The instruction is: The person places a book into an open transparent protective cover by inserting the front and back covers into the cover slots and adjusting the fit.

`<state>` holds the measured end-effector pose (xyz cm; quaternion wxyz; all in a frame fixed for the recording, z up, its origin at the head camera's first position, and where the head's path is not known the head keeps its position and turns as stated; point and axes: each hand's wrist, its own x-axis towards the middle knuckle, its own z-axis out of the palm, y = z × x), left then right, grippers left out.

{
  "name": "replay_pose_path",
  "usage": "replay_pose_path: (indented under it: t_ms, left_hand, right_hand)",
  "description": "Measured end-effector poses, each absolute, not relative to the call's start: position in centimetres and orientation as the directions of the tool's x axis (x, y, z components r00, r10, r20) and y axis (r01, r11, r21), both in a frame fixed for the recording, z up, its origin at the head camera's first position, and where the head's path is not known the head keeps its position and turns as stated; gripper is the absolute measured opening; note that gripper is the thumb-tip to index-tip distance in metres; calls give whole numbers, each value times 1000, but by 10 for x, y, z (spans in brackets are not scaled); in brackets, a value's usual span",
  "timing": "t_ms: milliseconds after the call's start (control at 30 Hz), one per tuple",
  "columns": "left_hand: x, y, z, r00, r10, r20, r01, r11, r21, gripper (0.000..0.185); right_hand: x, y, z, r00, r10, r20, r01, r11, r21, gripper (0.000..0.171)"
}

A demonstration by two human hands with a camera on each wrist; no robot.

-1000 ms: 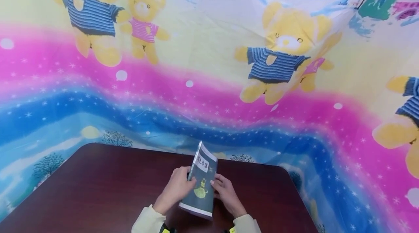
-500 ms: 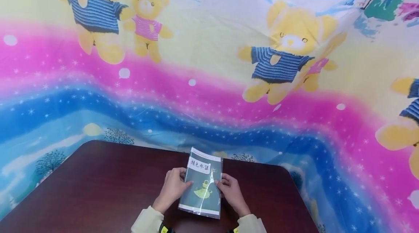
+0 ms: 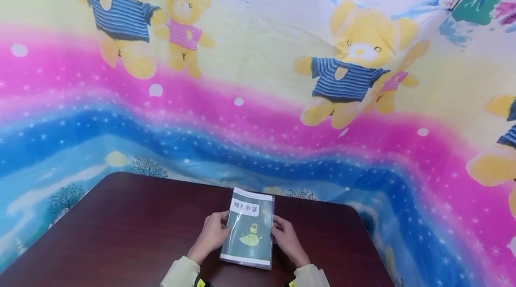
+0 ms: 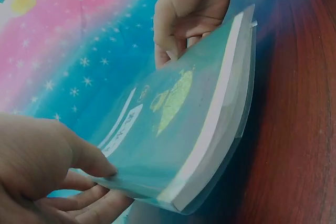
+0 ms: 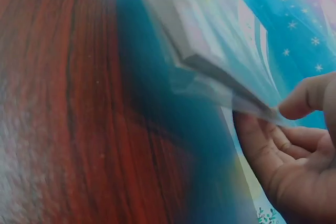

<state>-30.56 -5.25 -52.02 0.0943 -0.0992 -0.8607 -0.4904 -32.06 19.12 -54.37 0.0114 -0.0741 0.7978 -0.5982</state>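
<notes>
Since a second ago you have swung the book (image 3: 250, 229) from standing on edge to nearly face-up, low over the dark wooden table (image 3: 121, 224) near its six o'clock edge. Your left hand (image 3: 211, 235) pinches the nine o'clock edge, thumb on the cover. The book looks light and stiff, but its clear plastic sleeve is likely slippery, so grip the page block itself. Your right hand (image 3: 286, 240) pinches the three o'clock edge.
</notes>
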Motion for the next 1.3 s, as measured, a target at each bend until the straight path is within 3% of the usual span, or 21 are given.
replay_pose_path:
  t_ms: [200, 500, 833, 1100, 1300]
  left_hand:
    - [-311, -52, -526, -964, 19, 265, 235, 528, 816, 37]
    - [-318, -51, -545, -962, -13, 271, 224, 526, 820, 26]
    - [-320, -53, -554, -959, -10, 285, 231, 557, 798, 29]
    - [-320, -56, -559, -944, 17, 328, 273, 600, 752, 25]
    - [-322, -58, -559, -939, 58, 339, 304, 604, 737, 22]
  right_hand:
    - [-323, 192, -549, -982, -170, 89, -137, 299, -944, 48]
    - [-326, 192, -552, -986, -105, 127, -159, 399, -903, 45]
    - [-327, 195, -557, -982, -124, 145, -186, 471, -862, 41]
    - [-327, 195, -555, -990, -132, 58, -116, 495, -861, 40]
    - [-327, 192, -551, -989, -130, 71, -131, 542, -830, 36]
